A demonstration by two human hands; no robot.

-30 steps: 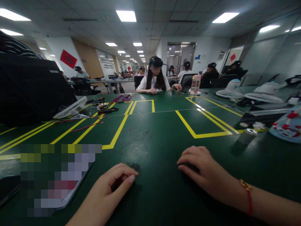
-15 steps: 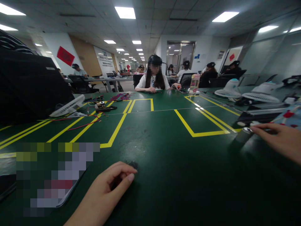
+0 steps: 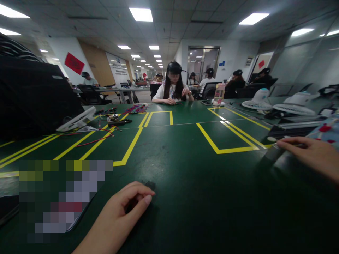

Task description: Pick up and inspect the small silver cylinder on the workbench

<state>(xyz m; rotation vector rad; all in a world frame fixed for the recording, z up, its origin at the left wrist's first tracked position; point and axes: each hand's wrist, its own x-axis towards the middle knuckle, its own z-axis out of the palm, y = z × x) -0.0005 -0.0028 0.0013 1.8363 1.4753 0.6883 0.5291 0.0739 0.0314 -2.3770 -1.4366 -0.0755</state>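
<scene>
My left hand (image 3: 124, 208) rests on the green tabletop (image 3: 201, 197) with its fingers curled and the thumb tip against the index finger. Whatever lies between those tips, if anything, is hidden. Just beyond them is a small dark patch (image 3: 150, 184), too unclear to name. At the right, my right hand (image 3: 309, 151) has its fingertips pinched together over the top of a short grey cylinder (image 3: 274, 152) standing on the table. The fingers cover the cylinder's top, and I cannot tell what they pinch. A small white piece (image 3: 271, 139) shows just behind.
A blurred-out flat item (image 3: 87, 197) lies left of my left hand. Farther left are a white fan (image 3: 76, 119), a red wire (image 3: 92, 141) and loose parts. Bottle (image 3: 218, 96) and white fans (image 3: 256, 100) stand at the back right. A person (image 3: 173, 84) sits opposite.
My right hand has shifted slightly left, and its fingertips now cover the cylinder's top. My left hand has hardly moved. The person opposite has raised one hand towards the chest.
</scene>
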